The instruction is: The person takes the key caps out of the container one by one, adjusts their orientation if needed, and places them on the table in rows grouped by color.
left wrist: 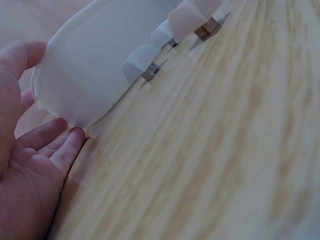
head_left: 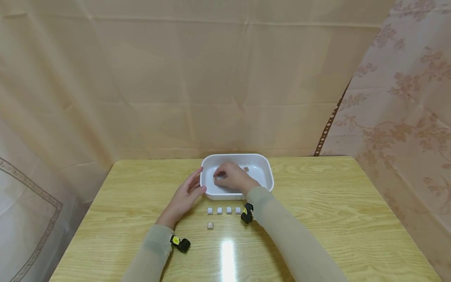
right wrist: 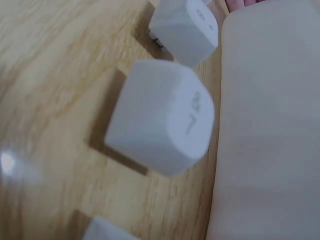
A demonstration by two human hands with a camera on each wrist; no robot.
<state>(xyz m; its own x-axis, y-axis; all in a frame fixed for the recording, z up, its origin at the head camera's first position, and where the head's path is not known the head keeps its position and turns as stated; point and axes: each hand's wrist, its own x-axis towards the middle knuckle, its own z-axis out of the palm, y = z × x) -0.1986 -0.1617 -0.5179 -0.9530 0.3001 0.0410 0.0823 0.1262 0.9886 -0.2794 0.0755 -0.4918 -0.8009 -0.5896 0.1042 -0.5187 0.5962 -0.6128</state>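
Note:
My left hand rests against the left end of a white plastic tray, thumb and fingers touching its outer wall. In the left wrist view these fingers look relaxed beside the tray. My right hand reaches inside, its thumb and forefinger pinching a small brownish keycap near the left side. Another brownish keycap lies in the tray beyond that hand. In front stands a row of several white keycaps, and a beige keycap sits nearer me.
A wood-grain table carries everything. Beige curtain hangs behind its far edge, and patterned cloth hangs at the right. Close to the right wrist camera are marked white keycaps beside the sleeve.

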